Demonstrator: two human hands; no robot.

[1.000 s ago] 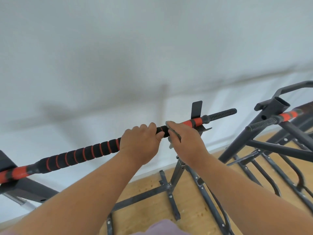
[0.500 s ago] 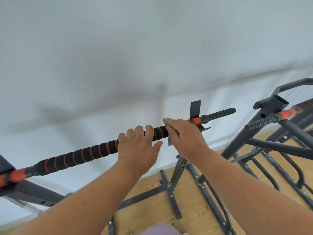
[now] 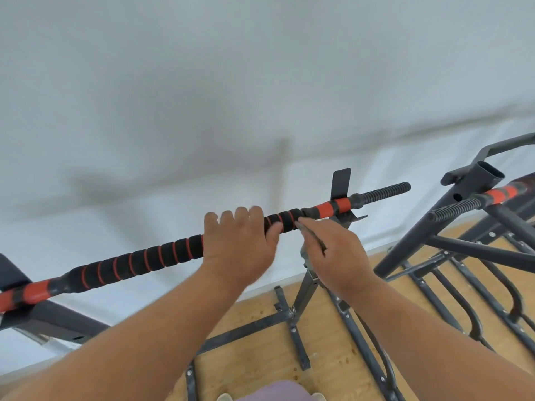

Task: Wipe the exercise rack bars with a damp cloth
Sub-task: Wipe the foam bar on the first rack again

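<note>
A long bar (image 3: pixel 162 254) with black foam ringed in red lies across the rack, with red sleeves and a threaded end (image 3: pixel 385 191) on the right. My left hand (image 3: pixel 237 244) holds the foam near its right end, fingers over the top and thumb in front. My right hand (image 3: pixel 333 256) is just right of it and slightly below the bar, pinching a thin grey cloth (image 3: pixel 311 238). The cloth's upper edge touches the end of the foam.
A dark metal upright with a flat hook plate (image 3: pixel 341 180) carries the bar's right end. A second rack with an open tube (image 3: pixel 486 172) and a similar bar (image 3: pixel 463 205) stands at right. Frame legs (image 3: pixel 295 331) spread over the wooden floor; a white wall lies behind.
My right hand has come down off the top of the bar with the cloth, uncovering the foam's end. My left hand loosened, then settled over the foam again at about the same spot.
</note>
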